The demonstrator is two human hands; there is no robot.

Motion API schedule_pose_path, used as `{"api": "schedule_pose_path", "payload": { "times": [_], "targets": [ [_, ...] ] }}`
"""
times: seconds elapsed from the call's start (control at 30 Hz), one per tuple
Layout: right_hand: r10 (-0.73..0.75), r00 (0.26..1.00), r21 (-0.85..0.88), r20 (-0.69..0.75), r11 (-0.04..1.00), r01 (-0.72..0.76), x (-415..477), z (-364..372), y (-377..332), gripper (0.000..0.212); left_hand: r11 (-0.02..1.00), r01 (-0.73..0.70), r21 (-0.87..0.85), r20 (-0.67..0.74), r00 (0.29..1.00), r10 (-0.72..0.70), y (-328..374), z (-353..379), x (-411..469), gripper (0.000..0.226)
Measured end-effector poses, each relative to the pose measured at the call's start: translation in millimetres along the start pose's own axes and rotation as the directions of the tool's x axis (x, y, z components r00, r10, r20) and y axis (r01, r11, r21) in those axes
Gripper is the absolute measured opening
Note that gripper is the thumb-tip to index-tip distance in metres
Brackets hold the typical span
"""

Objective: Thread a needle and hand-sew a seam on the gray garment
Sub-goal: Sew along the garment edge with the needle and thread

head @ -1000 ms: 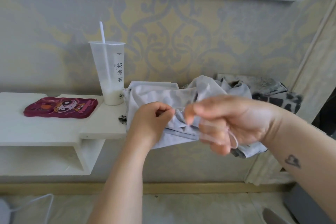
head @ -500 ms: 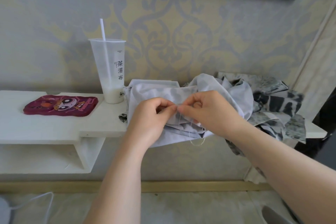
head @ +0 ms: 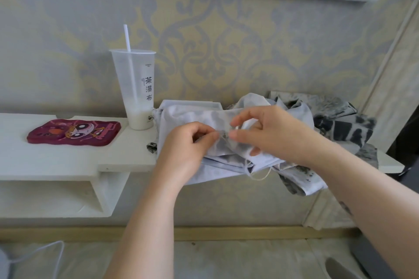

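Pinching a fold of the gray garment [head: 181, 118] between thumb and curled fingers, our left hand [head: 192, 142] grips the cloth just in front of the white shelf [head: 68, 161]. Our right hand [head: 272, 136] sits close beside it, nearly fingertip to fingertip, thumb and forefinger bent round the same fold and the lower fingers curled under the cloth. We cannot tell whether a needle lies between those fingertips. A pale thread [head: 260, 175] hangs in a loop below the garment, which is heaped on the shelf with its lower edge draped over the front. A dark patterned cloth [head: 344, 129] lies against it on our right. On our left, just beside the garment, stands a clear cup [head: 136, 88] with a straw [head: 127, 36] and a little milky drink at the bottom; farther left a maroon cartoon case [head: 72, 131] lies flat
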State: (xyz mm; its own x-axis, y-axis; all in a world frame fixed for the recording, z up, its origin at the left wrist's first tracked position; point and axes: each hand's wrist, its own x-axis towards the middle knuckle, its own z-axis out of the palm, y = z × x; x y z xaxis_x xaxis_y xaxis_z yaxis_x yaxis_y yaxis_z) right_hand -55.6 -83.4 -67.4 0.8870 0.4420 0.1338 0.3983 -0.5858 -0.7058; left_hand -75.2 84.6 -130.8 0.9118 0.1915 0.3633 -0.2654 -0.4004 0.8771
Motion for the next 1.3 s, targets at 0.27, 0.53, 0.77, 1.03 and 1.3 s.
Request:
{"api": "schedule_pose_path", "payload": {
  "times": [0.27,0.53,0.77,1.03,1.3],
  "targets": [
    [0.004,0.995,-0.467,-0.102,0.883,-0.051,12.7,0.3,23.7,0.024,0.989,-0.092,0.112,0.012,0.996,0.091,0.7,-0.4,-2.8,0.013],
    [0.002,0.994,-0.407,-0.110,0.912,-0.047,15.5,-1.1,35.7,0.016,0.978,-0.050,0.202,0.037,0.998,0.044,-7.0,5.8,-0.5,0.016],
    [-0.205,0.945,-0.167,-0.254,0.972,0.166,-4.1,6.1,-2.9,0.023,0.995,-0.006,0.098,0.042,0.999,0.002,-4.4,-2.2,0.2,0.014],
    [-0.225,0.959,-0.118,-0.171,0.971,0.207,-0.6,42.5,9.9,0.018,0.998,0.024,0.055,0.051,0.998,-0.027,-0.5,-1.2,-1.2,0.012],
    [-0.221,0.967,-0.056,-0.128,0.975,0.215,7.8,38.5,25.2,0.007,0.993,0.107,0.043,0.017,0.994,-0.107,-4.0,0.8,1.4,0.010]
  ]
}}
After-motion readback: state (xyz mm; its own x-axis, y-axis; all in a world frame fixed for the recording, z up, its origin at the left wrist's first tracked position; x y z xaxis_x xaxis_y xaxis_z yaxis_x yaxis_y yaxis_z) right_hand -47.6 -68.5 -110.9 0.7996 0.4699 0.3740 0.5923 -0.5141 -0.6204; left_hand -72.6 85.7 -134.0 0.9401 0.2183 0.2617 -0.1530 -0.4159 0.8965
